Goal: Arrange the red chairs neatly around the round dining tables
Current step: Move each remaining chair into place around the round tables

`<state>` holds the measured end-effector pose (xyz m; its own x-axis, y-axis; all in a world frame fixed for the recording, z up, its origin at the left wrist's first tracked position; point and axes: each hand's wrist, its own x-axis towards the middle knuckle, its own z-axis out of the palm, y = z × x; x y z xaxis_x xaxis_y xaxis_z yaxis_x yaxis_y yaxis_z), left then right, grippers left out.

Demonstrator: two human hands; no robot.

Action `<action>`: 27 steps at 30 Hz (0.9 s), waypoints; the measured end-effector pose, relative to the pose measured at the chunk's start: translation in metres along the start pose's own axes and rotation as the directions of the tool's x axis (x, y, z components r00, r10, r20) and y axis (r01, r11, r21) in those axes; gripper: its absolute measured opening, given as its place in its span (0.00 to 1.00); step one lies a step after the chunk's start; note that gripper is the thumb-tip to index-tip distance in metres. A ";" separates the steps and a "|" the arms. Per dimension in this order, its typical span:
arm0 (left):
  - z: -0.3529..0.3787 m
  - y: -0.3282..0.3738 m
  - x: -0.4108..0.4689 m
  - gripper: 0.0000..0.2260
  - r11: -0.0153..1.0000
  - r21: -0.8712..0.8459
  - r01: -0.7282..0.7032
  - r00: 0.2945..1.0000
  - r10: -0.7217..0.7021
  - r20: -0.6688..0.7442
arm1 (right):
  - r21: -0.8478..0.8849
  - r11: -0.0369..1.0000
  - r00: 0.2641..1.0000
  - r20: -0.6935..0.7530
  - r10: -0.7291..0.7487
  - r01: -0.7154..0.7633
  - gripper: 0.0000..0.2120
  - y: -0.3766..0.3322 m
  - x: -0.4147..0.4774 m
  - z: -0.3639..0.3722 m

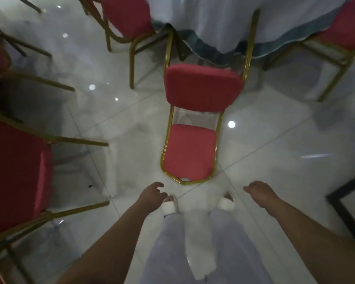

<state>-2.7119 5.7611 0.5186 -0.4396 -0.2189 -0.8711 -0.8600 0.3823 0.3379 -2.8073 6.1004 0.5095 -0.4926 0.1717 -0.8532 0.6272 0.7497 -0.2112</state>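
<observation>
1 red chair (195, 119), gold frame, tipped back

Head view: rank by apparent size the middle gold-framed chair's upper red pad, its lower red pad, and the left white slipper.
1. Upper red pad
2. Lower red pad, somewhat smaller
3. Left white slipper, smallest and partly hidden
Wide-angle distortion leaves true sizes unsure.

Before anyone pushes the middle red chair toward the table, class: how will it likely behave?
The chair will probably stay stiff, since its metal frame is gold tubing. It should slide easily, because the tiled floor looks glossy. Pushed high on the back, it might tip on its thin legs.
</observation>
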 end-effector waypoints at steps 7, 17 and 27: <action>0.028 -0.081 0.115 0.16 0.991 0.067 0.119 0.991 -0.122 0.051 | 0.060 0.997 0.995 0.092 0.048 -0.053 0.21 0.025 0.068 0.112; 0.086 -0.113 0.340 0.23 0.973 -0.157 0.168 0.982 -0.180 -0.061 | 0.093 0.993 0.997 0.033 0.076 -0.078 0.33 0.033 0.286 0.208; 0.091 -0.123 0.556 0.22 0.981 -0.180 0.066 0.995 -0.079 -0.064 | 0.656 0.723 0.938 -0.064 0.340 -0.217 0.30 0.016 0.488 0.284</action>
<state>-2.8267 5.6742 -0.0403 -0.3862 -0.3051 -0.8705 -0.9197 0.1991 0.3383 -2.8662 6.0147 -0.0459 -0.2878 0.4568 -0.8417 0.9560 0.0854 -0.2805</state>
